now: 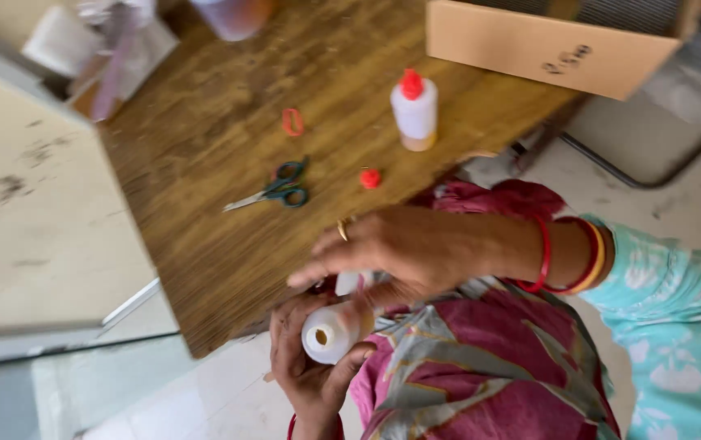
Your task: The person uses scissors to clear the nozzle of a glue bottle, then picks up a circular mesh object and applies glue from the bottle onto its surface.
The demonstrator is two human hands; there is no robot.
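Bottle [330, 332]: light, smooth plastic, uncapped, low centre; likely squeezable, so hold its sides gently.
Left hand [309, 367]: fingers wrapped round it.
Right hand [395, 248]: fingers spread, over its top.

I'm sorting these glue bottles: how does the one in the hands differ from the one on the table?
The held bottle lies tilted in the left hand, its open mouth uncapped; the table bottle stands upright wearing a red cap. The held one touches the right hand too; the other stands alone. Both are white plastic.
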